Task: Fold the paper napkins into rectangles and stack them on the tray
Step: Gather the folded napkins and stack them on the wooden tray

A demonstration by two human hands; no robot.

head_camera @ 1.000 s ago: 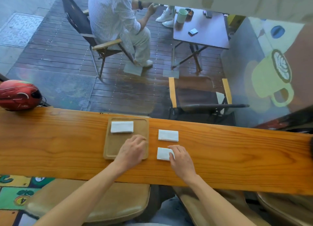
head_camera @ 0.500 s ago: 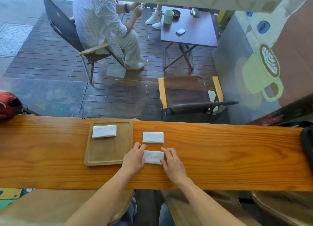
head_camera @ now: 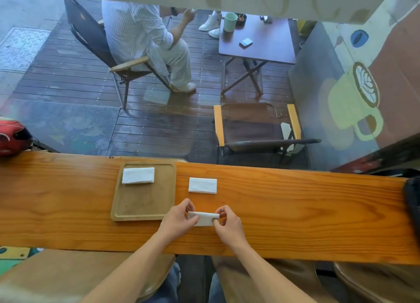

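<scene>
— While one folded napkin (head_camera: 138, 175) lies flat on the tray (head_camera: 145, 208), in its far left corner, how much would you say is left?

— Most of it, I judge. That one looks finished. A second napkin (head_camera: 202, 185) lies on the tabletop (head_camera: 295, 212), just right of the tray and apart from it, already a rectangle but not stacked. A third napkin (head_camera: 203, 218) is in hand, nearer the front edge.

— How is the grip on it?

— Both hands pinch it. Left hand (head_camera: 176, 221) is closed on its left end, thumb and fingers nipped together; right hand (head_camera: 228, 223) is closed likewise on its right end. Neither is spread wide. Whether the napkin is raised off the wood or resting on it, I cannot tell.

— So it looks like a fold in progress?

— Or a lift toward the tray; either fits.
</scene>
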